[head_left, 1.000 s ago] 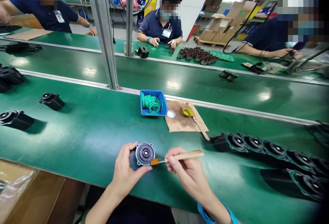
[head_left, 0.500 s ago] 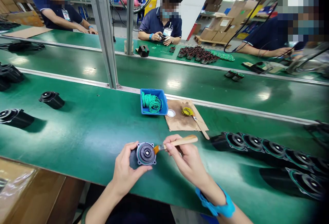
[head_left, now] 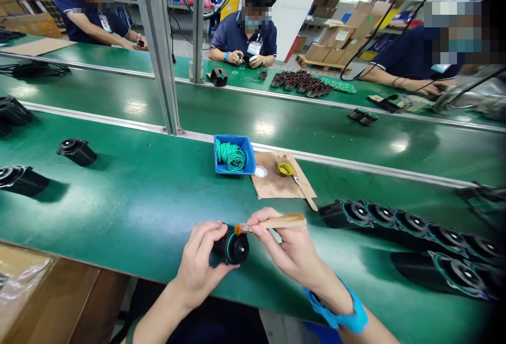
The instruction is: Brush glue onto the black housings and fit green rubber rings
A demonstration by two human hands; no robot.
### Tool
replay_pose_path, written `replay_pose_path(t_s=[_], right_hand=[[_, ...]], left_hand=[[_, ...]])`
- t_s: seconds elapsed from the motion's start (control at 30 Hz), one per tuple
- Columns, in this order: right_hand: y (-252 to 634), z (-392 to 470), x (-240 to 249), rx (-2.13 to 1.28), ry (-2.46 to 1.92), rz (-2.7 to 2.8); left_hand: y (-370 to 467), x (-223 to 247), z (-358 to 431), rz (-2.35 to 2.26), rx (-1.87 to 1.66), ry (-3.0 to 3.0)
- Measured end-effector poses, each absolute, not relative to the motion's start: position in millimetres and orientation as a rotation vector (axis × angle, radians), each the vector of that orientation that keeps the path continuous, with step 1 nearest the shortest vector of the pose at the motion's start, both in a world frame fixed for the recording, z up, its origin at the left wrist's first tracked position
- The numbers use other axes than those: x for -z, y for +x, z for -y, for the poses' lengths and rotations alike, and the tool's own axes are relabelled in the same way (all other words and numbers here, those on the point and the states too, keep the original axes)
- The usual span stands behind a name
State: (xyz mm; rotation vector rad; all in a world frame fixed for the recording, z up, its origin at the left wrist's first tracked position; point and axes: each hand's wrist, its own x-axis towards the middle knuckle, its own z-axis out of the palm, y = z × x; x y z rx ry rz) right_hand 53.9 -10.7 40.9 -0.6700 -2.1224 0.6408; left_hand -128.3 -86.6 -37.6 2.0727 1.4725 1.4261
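My left hand (head_left: 201, 262) is closed round a black cylindrical housing (head_left: 239, 249) with a green ring about its end. The housing is tilted, its round end facing right. In my right hand (head_left: 286, 244) is a brush (head_left: 284, 221) with a pale wooden handle, pinched near its metal band. The brush's orange-brown bristles touch the upper edge of the housing by the green ring. Beyond my hands, a blue bin (head_left: 235, 171) holds several green rings. Next to it a cardboard sheet (head_left: 266, 188) carries a yellow-rimmed pot (head_left: 283, 169), a white disc (head_left: 260, 172) and a second brush (head_left: 306, 194).
Several black housings (head_left: 413, 223) with green rings stand in a row at right. More dark housings (head_left: 77, 151) are at left. A metal post (head_left: 158, 54) rises behind the bench. Across the table, co-workers sit, one (head_left: 245, 36) handling small parts.
My left hand has tipped the housing from facing up toward me to facing right, showing the green ring. The brush tip has shifted onto its upper edge.
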Motion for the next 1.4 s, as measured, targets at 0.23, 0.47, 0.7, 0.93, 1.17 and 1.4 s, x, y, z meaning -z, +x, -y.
replay_pose_path(t_s=[0.23, 0.47, 0.7, 0.93, 1.17, 1.4], right_hand=[[53, 27, -33, -0.574, -0.754, 2.073], [52, 41, -34, -0.552, -0.697, 2.081], [55, 56, -35, -0.608, -0.612, 2.136], [51, 44, -40, -0.542, -0.64, 2.091], [54, 28, -32, -0.372, -0.817, 2.049], [52, 30, -37, -0.447, -0.717, 2.072]], left_hand=[[-123, 37, 88, -1.582, -1.395, 2.196], [-122, 35, 89, -1.659, -1.441, 2.191], [-122, 30, 89, -1.665, -1.462, 2.152], [-121, 33, 92, -1.576, -1.476, 2.15], [-123, 37, 94, -1.554, -1.499, 2.15], [-124, 36, 92, -1.559, -1.438, 2.127]])
